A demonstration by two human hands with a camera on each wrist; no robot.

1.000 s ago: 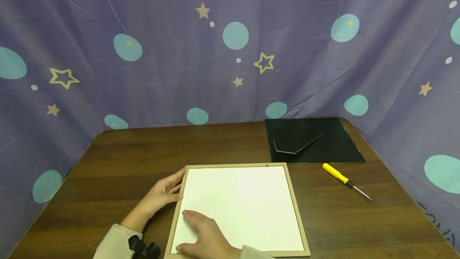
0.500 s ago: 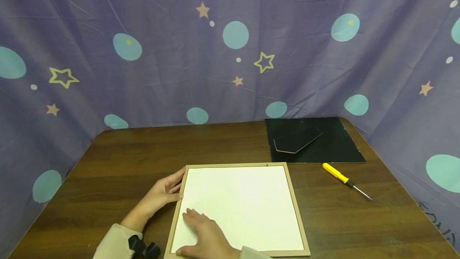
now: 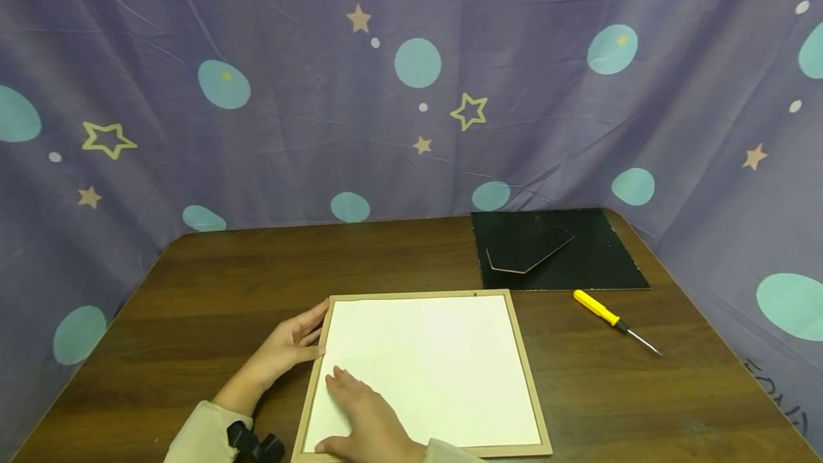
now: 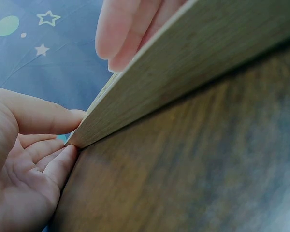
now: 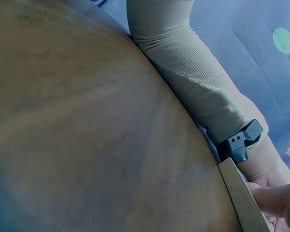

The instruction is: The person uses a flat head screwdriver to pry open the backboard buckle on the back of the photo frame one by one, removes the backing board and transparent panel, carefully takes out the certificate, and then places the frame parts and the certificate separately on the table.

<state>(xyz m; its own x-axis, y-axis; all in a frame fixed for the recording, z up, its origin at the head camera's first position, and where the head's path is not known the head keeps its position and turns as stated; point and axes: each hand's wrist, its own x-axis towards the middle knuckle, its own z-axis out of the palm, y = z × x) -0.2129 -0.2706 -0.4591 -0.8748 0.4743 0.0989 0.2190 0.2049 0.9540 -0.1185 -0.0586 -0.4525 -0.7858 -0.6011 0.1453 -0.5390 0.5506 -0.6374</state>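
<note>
A light wooden picture frame [image 3: 530, 377] lies flat on the brown table, with a white sheet [image 3: 431, 363] filling its inside. My left hand [image 3: 289, 345] grips the frame's left side, thumb at the top edge and fingers along the outer side. In the left wrist view the left thumb [image 4: 53, 116] and a fingertip pinch the frame's corner. My right hand [image 3: 369, 416] lies over the lower left part of the sheet, fingers stretched and thumb spread toward the lower edge. Its fingers [image 4: 118, 34] show above the frame's side in the left wrist view.
Behind and right of the frame lies a black backing board [image 3: 604, 256] with a flat stand piece [image 3: 527, 252] on it. A yellow-handled screwdriver [image 3: 598, 306] lies on the right of the table [image 3: 225, 284]. A patterned curtain [image 3: 289, 148] hangs behind.
The fingers of my right hand have spread slightly and shifted a little upward on the sheet. My left hand and the frame keep their places; the head view has turned slightly.
</note>
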